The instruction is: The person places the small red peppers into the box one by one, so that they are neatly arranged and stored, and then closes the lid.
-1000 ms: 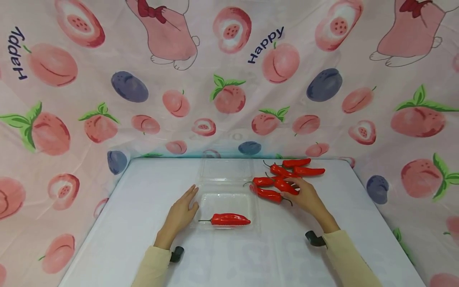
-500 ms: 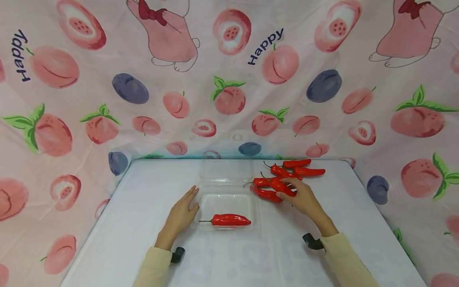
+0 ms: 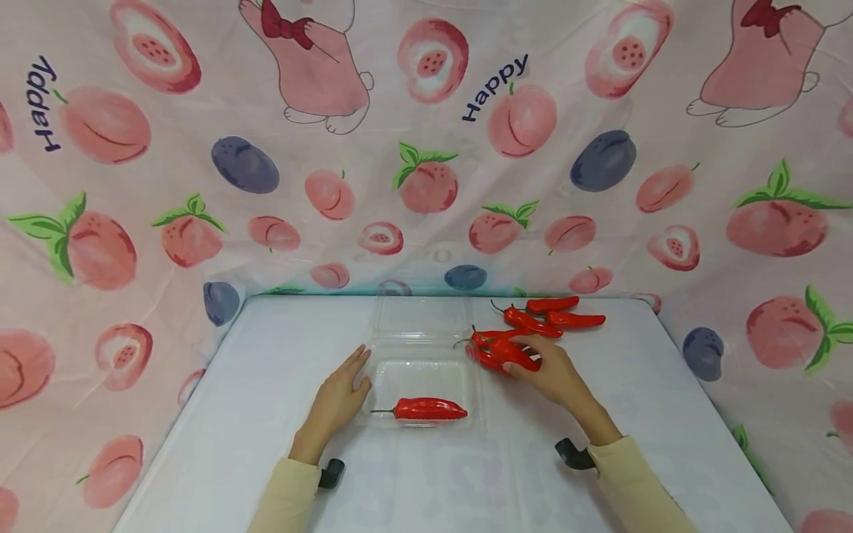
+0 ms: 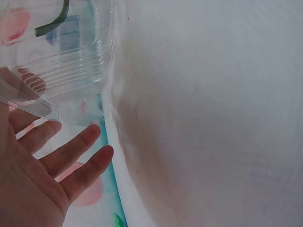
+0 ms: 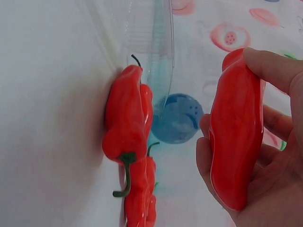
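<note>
My right hand point(image 3: 553, 374) grips a red chili pepper point(image 5: 236, 132) with thumb and fingers round its sides. In the right wrist view this pepper is up off the table, apart from the other red peppers point(image 5: 125, 113) lying there. At the left side of a clear plastic clamshell box point(image 3: 403, 377), my left hand point(image 3: 336, 396) rests with its fingers straight, thumb at the rim. The left wrist view has those fingers point(image 4: 75, 146) spread beside the clear wall. One red pepper point(image 3: 429, 409) lies in the box's near half, its stem to the left.
The box's clear lid point(image 3: 421, 317) lies folded back toward the far table edge. Several more red peppers point(image 3: 574, 320) are spread at the back right of the white table point(image 3: 266, 385). A fruit-printed cloth point(image 3: 373, 178) hangs behind the table.
My right hand has moved left toward the box with the pepper in its grip, over the nearer peppers. The left hand and the box have stayed in place.
</note>
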Demonstrator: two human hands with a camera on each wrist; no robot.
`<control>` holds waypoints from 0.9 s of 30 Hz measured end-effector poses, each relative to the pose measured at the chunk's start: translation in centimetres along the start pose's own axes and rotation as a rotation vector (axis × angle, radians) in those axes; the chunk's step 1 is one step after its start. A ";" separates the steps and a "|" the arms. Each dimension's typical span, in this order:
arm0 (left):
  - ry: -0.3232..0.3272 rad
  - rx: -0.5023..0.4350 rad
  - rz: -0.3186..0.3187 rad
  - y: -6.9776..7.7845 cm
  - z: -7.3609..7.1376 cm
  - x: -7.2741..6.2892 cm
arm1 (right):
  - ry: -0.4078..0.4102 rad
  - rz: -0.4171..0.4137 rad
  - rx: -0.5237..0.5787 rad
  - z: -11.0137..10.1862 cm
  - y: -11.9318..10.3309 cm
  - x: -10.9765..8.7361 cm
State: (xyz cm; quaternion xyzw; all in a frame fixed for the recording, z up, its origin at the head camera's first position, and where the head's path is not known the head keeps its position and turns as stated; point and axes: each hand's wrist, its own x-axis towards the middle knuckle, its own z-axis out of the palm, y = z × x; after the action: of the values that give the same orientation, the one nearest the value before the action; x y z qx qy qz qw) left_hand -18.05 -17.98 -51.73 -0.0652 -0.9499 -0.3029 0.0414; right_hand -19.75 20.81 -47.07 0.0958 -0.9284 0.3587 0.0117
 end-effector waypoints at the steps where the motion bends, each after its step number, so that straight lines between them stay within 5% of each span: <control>1: -0.001 0.004 -0.001 0.0 0.0 0.0 | -0.002 -0.004 0.006 0.1 -0.1 0.0; 27: 0.010 0.000 -0.004 -0.1 0.2 -0.1 | -0.094 -0.068 0.110 2.5 -2.6 -0.7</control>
State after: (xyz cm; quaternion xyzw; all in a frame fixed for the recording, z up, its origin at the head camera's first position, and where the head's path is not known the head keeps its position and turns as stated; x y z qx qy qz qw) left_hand -18.02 -17.99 -51.97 -0.0618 -0.9498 -0.3032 0.0454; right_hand -18.49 17.34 -47.29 0.1444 -0.9031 0.4037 -0.0250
